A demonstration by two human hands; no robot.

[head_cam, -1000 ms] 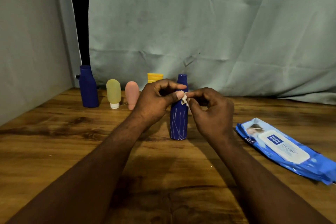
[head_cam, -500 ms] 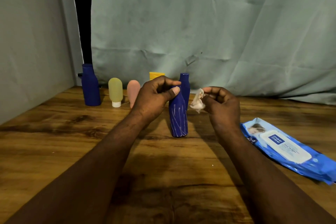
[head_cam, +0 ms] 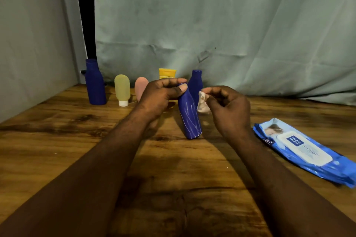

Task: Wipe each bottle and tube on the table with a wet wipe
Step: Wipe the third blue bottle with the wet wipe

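Leaning blue bottle (head_cam: pixel 189 117), white-streaked.

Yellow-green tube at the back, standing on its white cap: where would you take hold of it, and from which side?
Probably mid-body on the yellow-green tube, above its white cap, coming from the front: it stands upright on the narrow cap, with a blue bottle and a pink tube flanking its sides.

Dim warm light, forearm shadows on wooden table (head_cam: pixel 57 150), wide-angle bending at edges, slightly soft
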